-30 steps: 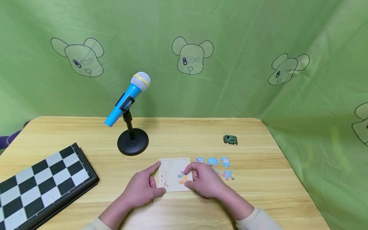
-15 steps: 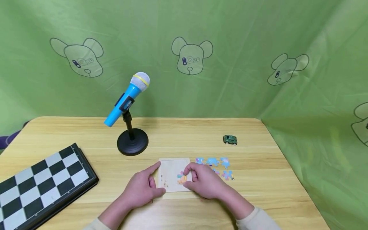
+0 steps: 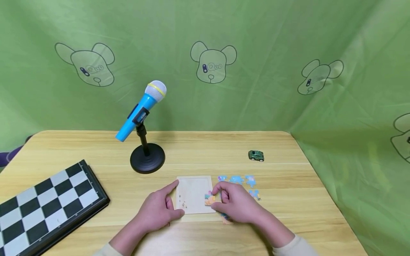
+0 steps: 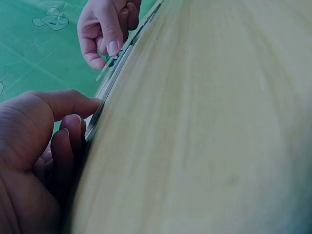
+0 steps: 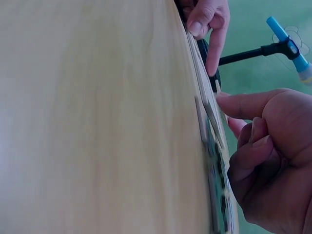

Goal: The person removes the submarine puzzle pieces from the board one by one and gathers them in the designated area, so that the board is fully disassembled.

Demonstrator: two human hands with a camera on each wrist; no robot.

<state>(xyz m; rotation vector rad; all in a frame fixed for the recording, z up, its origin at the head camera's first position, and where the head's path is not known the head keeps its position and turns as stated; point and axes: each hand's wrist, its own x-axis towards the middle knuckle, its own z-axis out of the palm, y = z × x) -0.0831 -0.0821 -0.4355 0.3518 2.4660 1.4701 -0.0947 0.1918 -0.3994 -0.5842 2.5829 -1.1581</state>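
Note:
A square, pale puzzle tray (image 3: 193, 186) with a raised rim lies flat on the table. My left hand (image 3: 157, 209) rests at its left side, index finger at the upper corner and thumb at the lower one. Between thumb and index finger, my right hand (image 3: 238, 203) pinches an orange and teal jigsaw piece (image 3: 209, 199), which overlaps the tray's right edge in the head view. In the right wrist view this jigsaw piece (image 5: 212, 122) appears as a thin, tilted edge at the thumb and fingers. Loose blue jigsaw pieces (image 3: 236, 179) lie right of the tray, some hidden under the right hand.
A blue toy microphone (image 3: 136, 117) on a black round stand (image 3: 148, 163) stands behind the tray. At the left lies a black-and-white chessboard (image 3: 48, 202). A small green toy car (image 3: 256, 155) sits at the back right. Green cloth (image 3: 256, 53) hangs behind the table.
My right hand has shifted right with the pinched jigsaw piece, from over the tray to its right edge. It now covers more loose pieces. My left hand stays at the tray's left side.

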